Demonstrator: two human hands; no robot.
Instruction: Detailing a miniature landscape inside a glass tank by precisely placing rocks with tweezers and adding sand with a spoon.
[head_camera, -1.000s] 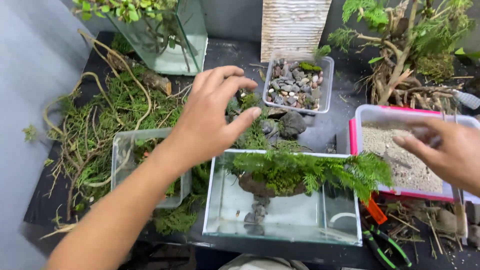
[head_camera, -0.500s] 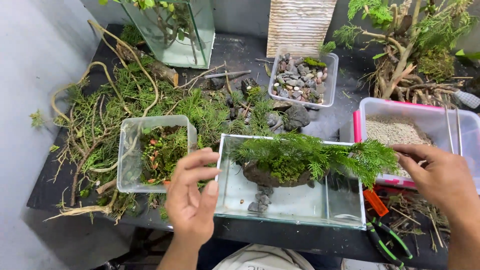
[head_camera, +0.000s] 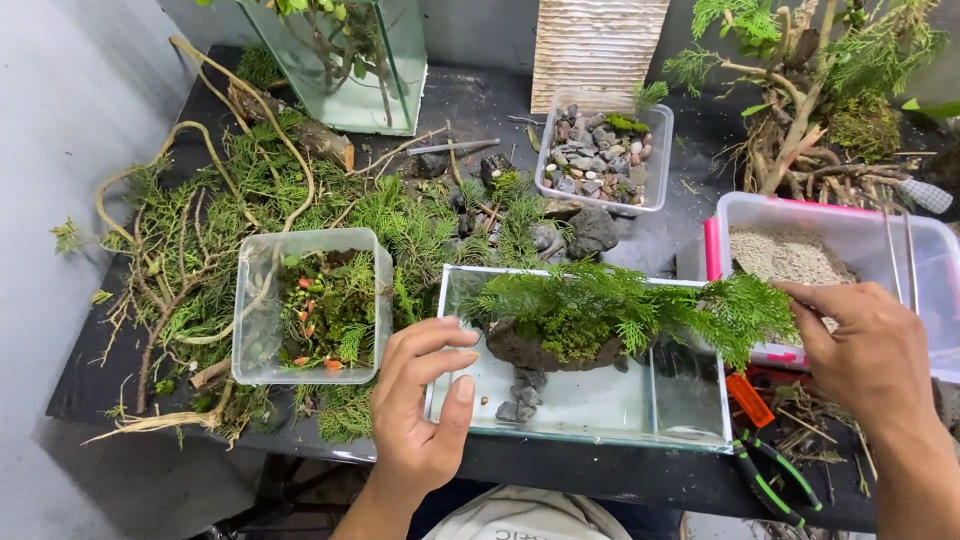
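Head view: we stand at a black counter (head_camera: 660, 250), both hands on a low glass tank (head_camera: 580, 400) near its near edge. Our left hand (head_camera: 425, 400) cups the tank's left wall, fingers (head_camera: 440, 335) curled over the rim and thumb on the front pane; our right hand (head_camera: 870, 360) rests at its right end, fingers spread loosely against the fern-like greenery (head_camera: 620, 305), gripping nothing we can make out. Inside, a dark rock (head_camera: 530, 350) sits perched on 1 small stack of stones (head_camera: 515, 395). A jolt to the glass could, we judge, topple that perch, and the tank sits close to the counter's edge.
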